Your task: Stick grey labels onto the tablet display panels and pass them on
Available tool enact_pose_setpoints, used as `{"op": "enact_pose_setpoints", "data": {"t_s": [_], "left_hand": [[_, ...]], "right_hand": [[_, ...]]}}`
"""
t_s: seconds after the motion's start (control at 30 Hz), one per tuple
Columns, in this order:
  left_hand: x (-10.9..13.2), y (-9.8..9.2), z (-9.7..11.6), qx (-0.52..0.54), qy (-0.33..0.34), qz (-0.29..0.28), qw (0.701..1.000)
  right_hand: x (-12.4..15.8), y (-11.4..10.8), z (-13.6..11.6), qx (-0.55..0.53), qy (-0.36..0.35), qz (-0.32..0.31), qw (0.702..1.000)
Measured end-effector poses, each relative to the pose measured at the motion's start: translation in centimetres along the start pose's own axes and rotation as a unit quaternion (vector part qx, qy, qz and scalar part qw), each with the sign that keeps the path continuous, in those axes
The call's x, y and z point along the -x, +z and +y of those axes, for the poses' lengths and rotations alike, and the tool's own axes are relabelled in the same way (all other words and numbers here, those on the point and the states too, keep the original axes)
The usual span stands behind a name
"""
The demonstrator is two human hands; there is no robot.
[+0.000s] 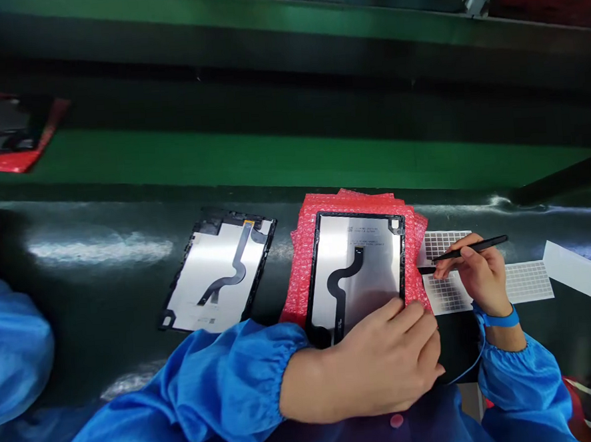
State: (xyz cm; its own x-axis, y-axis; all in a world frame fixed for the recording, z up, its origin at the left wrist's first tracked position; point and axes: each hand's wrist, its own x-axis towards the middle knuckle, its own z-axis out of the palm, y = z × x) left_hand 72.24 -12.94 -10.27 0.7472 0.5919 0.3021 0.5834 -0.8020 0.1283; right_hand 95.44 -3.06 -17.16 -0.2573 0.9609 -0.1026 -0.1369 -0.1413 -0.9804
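Observation:
A silver tablet panel with a black flex cable lies face down on a stack of red bubble wrap. My left hand rests on the panel's near right corner, fingers curled and pressing it down. My right hand pinches black tweezers whose tip holds a small black strip beside the panel's right edge. It hovers over white gridded sticker sheets. A blue wrist strap circles my right wrist.
A second panel lies bare on the dark glossy table to the left. A green conveyor belt runs behind. More red wrap with a panel sits far left. A white strip lies at right. Another person's blue sleeve is at left.

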Motion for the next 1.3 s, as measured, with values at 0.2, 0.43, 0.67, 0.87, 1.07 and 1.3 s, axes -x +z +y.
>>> {"op": "enact_pose_setpoints", "data": {"t_s": [0.2,0.43,0.67,0.87,1.07,1.3], "left_hand": [[2.5,1.3,-0.1,-0.018,-0.159,-0.033,0.987],[2.9,2.2,-0.5,-0.008,-0.161,-0.031,0.986],[2.9,2.1,-0.6,0.013,-0.167,-0.043,0.985],[2.6,2.0,-0.8,0.015,-0.173,-0.039,0.984],[2.5,2.1,-0.9,0.006,-0.177,-0.019,0.984],[2.2,2.2,-1.0,-0.001,-0.186,-0.026,0.982]], "right_hand": [[0.2,3.8,-0.2,-0.026,-0.004,-0.059,0.998],[0.2,4.3,0.2,-0.012,-0.005,-0.082,0.997],[0.2,4.3,0.7,-0.013,0.006,-0.095,0.995],[0.1,4.2,0.8,-0.019,0.016,-0.095,0.995],[0.1,4.2,0.6,0.001,0.037,-0.099,0.994],[-0.2,4.2,0.3,0.016,0.046,-0.066,0.997]]}}
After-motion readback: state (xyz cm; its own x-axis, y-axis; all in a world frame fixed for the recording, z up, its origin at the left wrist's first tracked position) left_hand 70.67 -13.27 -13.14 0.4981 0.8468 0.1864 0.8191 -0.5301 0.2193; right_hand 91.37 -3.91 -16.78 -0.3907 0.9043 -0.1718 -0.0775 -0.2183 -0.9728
